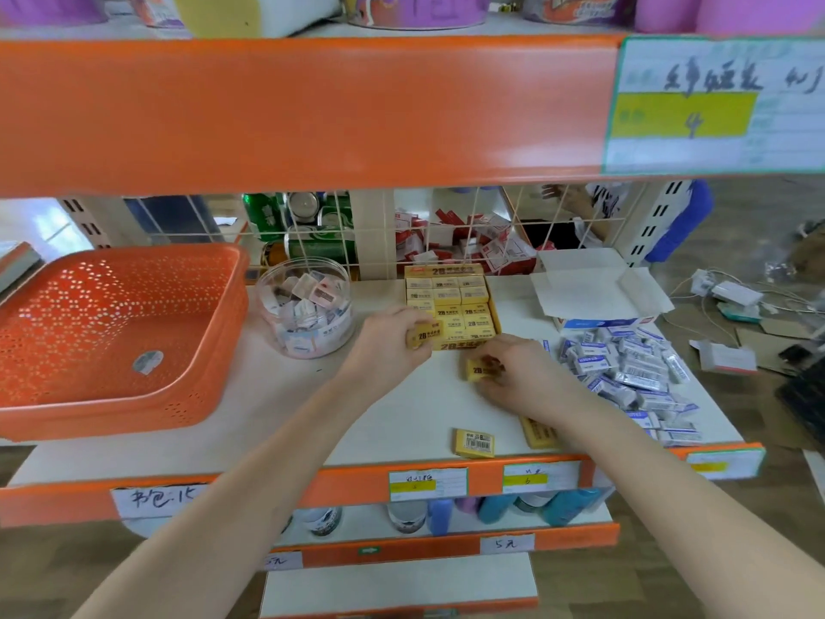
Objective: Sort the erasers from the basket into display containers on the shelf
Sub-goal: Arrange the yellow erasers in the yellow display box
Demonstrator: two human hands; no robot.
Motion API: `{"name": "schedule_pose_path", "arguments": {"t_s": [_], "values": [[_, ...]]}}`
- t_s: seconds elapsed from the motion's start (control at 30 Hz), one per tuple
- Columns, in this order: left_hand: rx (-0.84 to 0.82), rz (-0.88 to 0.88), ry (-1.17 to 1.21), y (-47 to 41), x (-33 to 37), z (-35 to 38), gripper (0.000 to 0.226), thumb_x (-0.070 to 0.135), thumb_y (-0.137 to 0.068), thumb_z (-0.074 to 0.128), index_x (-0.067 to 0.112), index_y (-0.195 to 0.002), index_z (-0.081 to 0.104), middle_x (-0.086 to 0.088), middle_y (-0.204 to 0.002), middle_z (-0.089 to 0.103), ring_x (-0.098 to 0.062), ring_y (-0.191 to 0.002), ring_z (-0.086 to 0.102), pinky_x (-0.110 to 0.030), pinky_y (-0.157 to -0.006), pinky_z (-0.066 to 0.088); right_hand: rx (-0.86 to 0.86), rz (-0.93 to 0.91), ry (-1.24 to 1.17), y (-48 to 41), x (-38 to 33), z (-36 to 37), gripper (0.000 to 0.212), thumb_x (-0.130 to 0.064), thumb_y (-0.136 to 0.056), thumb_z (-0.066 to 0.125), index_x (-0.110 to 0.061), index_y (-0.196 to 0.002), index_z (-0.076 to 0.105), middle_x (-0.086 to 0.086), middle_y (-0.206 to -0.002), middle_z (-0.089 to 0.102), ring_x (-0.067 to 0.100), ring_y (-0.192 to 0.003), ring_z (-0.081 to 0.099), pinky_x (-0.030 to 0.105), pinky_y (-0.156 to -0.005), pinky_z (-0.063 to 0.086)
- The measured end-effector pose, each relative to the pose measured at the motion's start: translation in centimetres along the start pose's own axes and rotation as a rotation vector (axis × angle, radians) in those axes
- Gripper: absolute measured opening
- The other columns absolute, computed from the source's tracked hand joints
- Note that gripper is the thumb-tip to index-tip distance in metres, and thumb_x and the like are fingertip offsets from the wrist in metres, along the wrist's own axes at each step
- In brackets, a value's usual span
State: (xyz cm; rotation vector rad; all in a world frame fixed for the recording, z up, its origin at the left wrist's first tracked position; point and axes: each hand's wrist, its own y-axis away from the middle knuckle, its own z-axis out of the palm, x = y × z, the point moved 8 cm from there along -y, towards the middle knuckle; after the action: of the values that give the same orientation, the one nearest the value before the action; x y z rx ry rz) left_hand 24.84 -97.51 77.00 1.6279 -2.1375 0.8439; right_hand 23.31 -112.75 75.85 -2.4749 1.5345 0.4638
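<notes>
Just beyond both hands, a yellow display box stands on the white shelf, its rows of yellow 2B erasers nearly full. The left hand has its fingers and thumb curled round a yellow eraser, held at the box's near left corner with the printed face up. The right hand, slightly nearer the person, pinches a second yellow eraser just in front of the box's near edge; whether that eraser touches the shelf cannot be told. Left of the left hand sits a clear round jar holding mixed small erasers, and further left an orange basket with perforated walls. Right of the right hand lies a pile of blue-and-white erasers, loose on the shelf, with an open white box beyond it. Nearer the person than the hands, a loose yellow eraser lies barcode up close to the shelf's front edge, and another yellow eraser is partly hidden under the right forearm.
</notes>
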Motion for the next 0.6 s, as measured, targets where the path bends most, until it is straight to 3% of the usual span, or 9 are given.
{"name": "schedule_pose_path", "arguments": {"t_s": [0.07,0.17,0.27,0.4,0.6], "values": [[-0.036,0.000,-0.027,-1.6,0.2,0.8,0.033,0.022,-0.085,0.067,0.015,-0.118,0.065,0.000,-0.115,0.064,-0.011,-0.100,0.059,-0.005,-0.077,0.036,0.023,0.030,-0.021,0.3,0.7,-0.8,0.039,-0.014,-0.083,0.063,-0.014,-0.121,0.058,0.001,-0.121,0.056,0.016,-0.110,0.053,0.011,-0.086,0.032],[-0.078,0.049,-0.136,-3.9,1.0,2.3,0.033,0.031,-0.087,0.063,0.021,-0.118,0.064,0.004,-0.118,0.063,-0.016,-0.108,0.055,-0.029,-0.090,0.045,0.052,0.063,-0.045,0.6,1.8,-1.6,0.037,-0.018,-0.083,0.065,-0.014,-0.119,0.058,0.001,-0.115,0.057,0.017,-0.104,0.054,0.017,-0.081,0.039],[-0.107,0.055,-0.232,-5.5,1.2,3.2,0.035,0.038,-0.089,0.059,0.025,-0.121,0.062,0.005,-0.122,0.061,-0.016,-0.115,0.050,-0.030,-0.092,0.041,0.086,0.074,-0.060,0.2,2.5,-2.5,0.038,-0.017,-0.084,0.065,-0.013,-0.121,0.057,0.002,-0.113,0.057,0.014,-0.101,0.053,0.016,-0.078,0.035],[-0.153,0.035,-0.391,-6.5,0.3,3.5,0.035,0.037,-0.091,0.055,0.026,-0.125,0.059,0.005,-0.128,0.058,-0.020,-0.121,0.045,-0.037,-0.099,0.039,0.161,0.077,-0.094,-1.4,3.0,-3.9,0.038,-0.010,-0.086,0.062,-0.011,-0.124,0.058,0.005,-0.117,0.058,0.019,-0.103,0.056,0.023,-0.091,0.042],[-0.079,0.017,-0.401,-6.0,-0.4,3.1,0.030,0.034,-0.093,0.054,0.024,-0.119,0.064,0.005,-0.126,0.059,-0.020,-0.121,0.044,-0.035,-0.097,0.040,0.196,0.043,-0.039,-5.1,2.9,-3.3,0.036,-0.007,-0.088,0.059,-0.011,-0.124,0.059,0.007,-0.118,0.060,0.021,-0.106,0.056,0.023,-0.090,0.040]]}}
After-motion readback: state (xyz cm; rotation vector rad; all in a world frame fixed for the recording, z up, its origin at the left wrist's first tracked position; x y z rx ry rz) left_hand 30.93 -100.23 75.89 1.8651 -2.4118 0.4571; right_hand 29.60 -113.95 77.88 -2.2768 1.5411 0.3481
